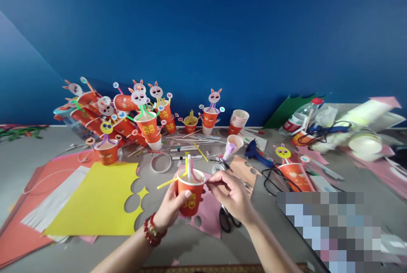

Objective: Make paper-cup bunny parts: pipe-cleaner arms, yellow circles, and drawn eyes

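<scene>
My left hand (171,206) is wrapped round a red paper cup (191,199) with yellow print, holding it upright above the table. White, yellow and pink straws (190,168) stand inside the cup, and a yellow straw end (164,182) sticks out past its left side. At the cup's right side, just below the rim, my right hand (233,194) has thumb and forefinger pinched together. What sits between those fingertips is too small to make out. Below the hands lie a pink sheet with cut holes (211,222) and black-handled scissors (225,221).
Several finished cup figures (148,125) crowd the back left. A yellow sheet (92,205) covers the left side. Behind the cup are a tape roll (160,163) and a stack of cups (238,120). A blue glue gun (257,153), its cable, and a bottle (300,116) are on the right.
</scene>
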Action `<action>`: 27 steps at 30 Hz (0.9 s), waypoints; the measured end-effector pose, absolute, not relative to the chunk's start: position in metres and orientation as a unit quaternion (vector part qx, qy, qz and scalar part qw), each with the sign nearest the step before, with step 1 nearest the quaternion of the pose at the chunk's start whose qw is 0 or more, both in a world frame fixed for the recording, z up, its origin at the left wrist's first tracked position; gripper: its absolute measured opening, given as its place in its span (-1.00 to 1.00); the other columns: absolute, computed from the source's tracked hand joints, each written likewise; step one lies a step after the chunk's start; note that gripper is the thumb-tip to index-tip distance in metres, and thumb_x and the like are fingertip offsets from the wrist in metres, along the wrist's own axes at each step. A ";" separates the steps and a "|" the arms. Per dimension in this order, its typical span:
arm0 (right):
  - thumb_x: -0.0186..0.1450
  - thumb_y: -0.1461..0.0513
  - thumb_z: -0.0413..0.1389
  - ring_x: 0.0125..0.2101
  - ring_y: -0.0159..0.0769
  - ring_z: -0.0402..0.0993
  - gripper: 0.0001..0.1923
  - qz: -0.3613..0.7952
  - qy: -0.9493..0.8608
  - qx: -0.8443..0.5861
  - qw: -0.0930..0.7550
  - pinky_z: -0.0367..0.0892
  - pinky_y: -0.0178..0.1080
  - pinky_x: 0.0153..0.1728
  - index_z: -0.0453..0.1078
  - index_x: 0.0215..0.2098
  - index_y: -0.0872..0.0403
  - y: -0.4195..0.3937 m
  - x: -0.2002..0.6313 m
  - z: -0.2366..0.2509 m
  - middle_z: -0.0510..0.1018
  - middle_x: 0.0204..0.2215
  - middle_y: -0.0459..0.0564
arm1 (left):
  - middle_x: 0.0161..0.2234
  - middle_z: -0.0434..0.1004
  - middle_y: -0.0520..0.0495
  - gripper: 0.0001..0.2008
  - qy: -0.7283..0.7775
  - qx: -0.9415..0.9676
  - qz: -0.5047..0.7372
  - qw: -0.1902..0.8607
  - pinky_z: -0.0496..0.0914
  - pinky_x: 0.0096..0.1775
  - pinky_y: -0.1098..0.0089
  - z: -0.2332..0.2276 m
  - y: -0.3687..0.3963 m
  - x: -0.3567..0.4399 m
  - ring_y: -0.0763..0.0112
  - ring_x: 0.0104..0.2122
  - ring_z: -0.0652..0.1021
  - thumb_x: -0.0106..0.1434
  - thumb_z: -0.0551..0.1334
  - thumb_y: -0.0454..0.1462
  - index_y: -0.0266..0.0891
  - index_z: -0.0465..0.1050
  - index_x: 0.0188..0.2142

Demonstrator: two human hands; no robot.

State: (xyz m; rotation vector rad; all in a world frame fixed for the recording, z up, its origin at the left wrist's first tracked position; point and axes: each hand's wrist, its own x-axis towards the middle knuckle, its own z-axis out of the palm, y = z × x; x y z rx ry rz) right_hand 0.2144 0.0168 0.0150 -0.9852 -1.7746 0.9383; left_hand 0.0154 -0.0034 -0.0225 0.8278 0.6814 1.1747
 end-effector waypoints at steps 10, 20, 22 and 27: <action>0.38 0.18 0.10 -0.26 -0.25 0.52 -0.87 0.409 -0.714 -0.400 0.404 0.41 -0.27 -0.21 0.41 -0.16 0.04 0.023 0.218 0.023 0.57 -0.27 -0.01 | -0.18 0.62 -0.29 -0.51 0.335 0.393 0.520 0.680 0.55 -0.17 0.13 -0.031 -0.002 0.013 0.05 -0.22 0.64 0.19 0.38 -0.08 -0.33 0.40 0.00; 0.32 0.14 0.18 -0.35 -0.32 0.48 -0.86 0.486 -0.691 -0.366 0.390 0.39 -0.31 -0.31 0.42 -0.28 0.06 0.049 0.189 0.043 0.53 -0.38 -0.07 | 0.00 0.54 -0.31 -0.44 0.366 0.483 0.482 0.633 0.47 -0.01 0.14 -0.028 -0.001 0.015 0.04 -0.07 0.57 0.20 0.37 -0.08 -0.31 0.36 0.10; 0.32 0.13 0.18 -0.43 -0.36 0.43 -0.83 0.514 -0.657 -0.374 0.405 0.35 -0.35 -0.41 0.40 -0.33 0.07 0.050 0.187 0.037 0.49 -0.44 -0.09 | 0.02 0.53 -0.29 -0.44 0.363 0.471 0.492 0.636 0.47 -0.02 0.15 -0.030 -0.002 0.015 0.06 -0.07 0.57 0.19 0.38 -0.08 -0.29 0.36 0.11; 0.30 0.12 0.21 -0.43 -0.37 0.42 -0.81 0.515 -0.636 -0.385 0.427 0.33 -0.36 -0.43 0.41 -0.33 0.08 0.049 0.190 0.027 0.50 -0.43 -0.09 | -0.10 0.59 -0.25 -0.43 0.352 0.415 0.501 0.673 0.53 -0.15 0.15 -0.037 -0.004 0.018 0.12 -0.21 0.63 0.17 0.40 -0.07 -0.27 0.35 0.09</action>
